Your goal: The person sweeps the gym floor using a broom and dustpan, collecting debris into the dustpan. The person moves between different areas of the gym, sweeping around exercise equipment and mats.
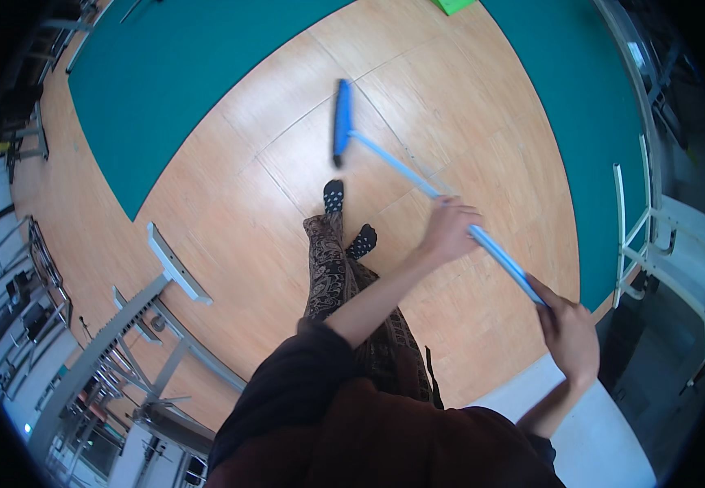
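A push broom with a blue head (342,116) and dark bristles is at floor level, in front of my feet. Its light-blue handle (395,163) slants up towards my right side. Partway along this handle, my left hand (453,230) has its fingers wrapped around it. My right hand (572,335) grips the handle's upper end, close to my right hip. Both the head and the lower handle look slightly blurred. My feet, in dotted dark socks (333,196), stand just behind the broom head on the wood-look floor (474,116).
Green mats (193,73) cover the floor at left and right. A grey metal gym frame (175,262) stands at my left, with more exercise equipment (29,305) beyond. White tubular furniture (645,244) is at right. A green object (453,5) lies ahead, and a white surface (578,427) sits near my right arm.
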